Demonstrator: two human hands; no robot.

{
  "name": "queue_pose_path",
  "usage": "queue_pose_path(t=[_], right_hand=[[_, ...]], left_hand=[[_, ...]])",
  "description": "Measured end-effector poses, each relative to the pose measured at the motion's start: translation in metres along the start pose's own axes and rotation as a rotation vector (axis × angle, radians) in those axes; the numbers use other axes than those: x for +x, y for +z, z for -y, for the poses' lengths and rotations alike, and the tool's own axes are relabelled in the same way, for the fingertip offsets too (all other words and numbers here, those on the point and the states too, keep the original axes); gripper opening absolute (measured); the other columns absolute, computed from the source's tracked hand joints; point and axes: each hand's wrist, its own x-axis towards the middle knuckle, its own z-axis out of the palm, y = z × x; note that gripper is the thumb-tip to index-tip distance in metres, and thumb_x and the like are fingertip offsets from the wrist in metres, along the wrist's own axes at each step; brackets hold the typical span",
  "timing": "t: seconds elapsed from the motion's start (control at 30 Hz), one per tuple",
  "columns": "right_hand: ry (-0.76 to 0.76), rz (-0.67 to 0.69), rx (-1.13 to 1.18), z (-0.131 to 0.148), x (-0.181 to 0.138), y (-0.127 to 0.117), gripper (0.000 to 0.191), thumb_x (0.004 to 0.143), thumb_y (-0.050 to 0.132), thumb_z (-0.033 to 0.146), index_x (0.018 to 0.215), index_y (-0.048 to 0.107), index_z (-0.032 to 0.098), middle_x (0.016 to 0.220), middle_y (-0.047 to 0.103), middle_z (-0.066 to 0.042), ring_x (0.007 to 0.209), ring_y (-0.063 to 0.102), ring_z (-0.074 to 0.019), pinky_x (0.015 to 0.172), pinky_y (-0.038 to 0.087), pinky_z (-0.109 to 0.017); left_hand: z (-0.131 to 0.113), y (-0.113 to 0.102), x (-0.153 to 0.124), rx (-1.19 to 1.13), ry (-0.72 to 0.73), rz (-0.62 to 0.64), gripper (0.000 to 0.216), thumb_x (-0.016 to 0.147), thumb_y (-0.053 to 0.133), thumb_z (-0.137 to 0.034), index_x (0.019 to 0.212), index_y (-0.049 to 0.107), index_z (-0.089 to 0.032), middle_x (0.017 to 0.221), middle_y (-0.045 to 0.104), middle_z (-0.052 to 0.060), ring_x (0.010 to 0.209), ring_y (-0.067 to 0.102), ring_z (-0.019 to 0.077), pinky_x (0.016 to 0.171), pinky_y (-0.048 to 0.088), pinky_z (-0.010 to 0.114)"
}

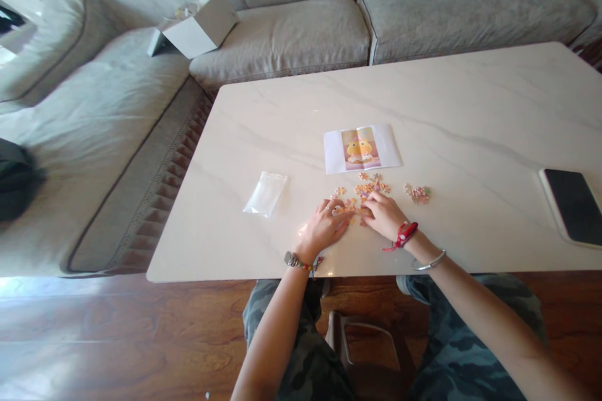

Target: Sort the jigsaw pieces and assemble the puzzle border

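Note:
Small jigsaw pieces (369, 188) in orange, yellow and pink lie in a loose pile near the middle of the white table. My left hand (325, 225) rests at the pile's near left side, thumb and fingers closed around pieces there. Just to its right, my right hand (384, 216) has its fingers bent down and pressed together on a piece, which they mostly cover. Beyond the pile lies a creased paper sheet (362, 148) printed with a picture of yellow figures. A smaller cluster of pieces (417, 193) sits apart, right of my right hand.
A clear plastic bag (266, 193) lies left of my hands on the marble-patterned table (446, 106). Toward the right edge is a dark-screened device (574, 205). A grey sofa (291, 34) borders the far side, with a white box (202, 26) on it. A stool (369, 351) shows below.

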Motion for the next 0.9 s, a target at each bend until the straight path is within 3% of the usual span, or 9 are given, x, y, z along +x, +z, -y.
queue_pose_path(t=[0.23,0.37,0.5,0.73,0.9], right_hand=[[0.04,0.084,-0.124,0.013,0.01,-0.006,0.013,0.076,0.052,0.024,0.077,0.063,0.016,0.089,0.057,-0.009,0.081,0.053,-0.0191,0.074,0.039,-0.031],[0.005,0.128,-0.214,0.018,0.018,-0.011,0.012,0.074,0.053,0.021,0.076,0.062,0.013,0.089,0.056,-0.012,0.086,0.052,-0.0222,0.084,0.034,-0.036],[-0.017,0.124,-0.231,0.017,0.019,-0.012,0.014,0.074,0.054,0.023,0.077,0.061,0.012,0.09,0.056,-0.013,0.087,0.051,-0.0228,0.087,0.032,-0.037],[-0.027,-0.081,-0.082,0.004,0.015,-0.017,0.013,0.076,0.053,0.026,0.078,0.058,0.015,0.085,0.056,-0.008,0.079,0.052,-0.0183,0.073,0.036,-0.031],[0.053,-0.288,-0.111,-0.042,0.0,-0.043,0.018,0.077,0.052,0.034,0.076,0.057,0.017,0.083,0.054,-0.006,0.075,0.052,-0.018,0.068,0.035,-0.031]], left_hand=[[0.01,0.0,-0.002,0.005,-0.034,-0.098,0.026,0.083,0.046,-0.023,0.105,0.059,-0.024,0.104,0.05,0.006,0.094,0.045,0.0178,0.087,0.04,0.034],[0.014,0.0,-0.004,0.016,-0.078,-0.177,0.023,0.083,0.047,-0.023,0.103,0.059,-0.022,0.099,0.052,0.006,0.088,0.046,0.0172,0.083,0.042,0.034],[0.014,0.004,-0.003,0.01,-0.069,-0.17,0.021,0.082,0.051,-0.027,0.1,0.059,-0.022,0.099,0.051,0.005,0.087,0.047,0.0169,0.083,0.042,0.034],[0.01,0.011,0.0,-0.025,-0.073,-0.137,0.017,0.081,0.052,-0.03,0.093,0.059,-0.021,0.103,0.049,0.006,0.095,0.048,0.0179,0.088,0.04,0.035],[0.015,0.0,-0.003,-0.072,-0.119,-0.166,0.016,0.08,0.054,-0.031,0.092,0.057,-0.021,0.102,0.049,0.005,0.094,0.047,0.0176,0.088,0.039,0.035]])
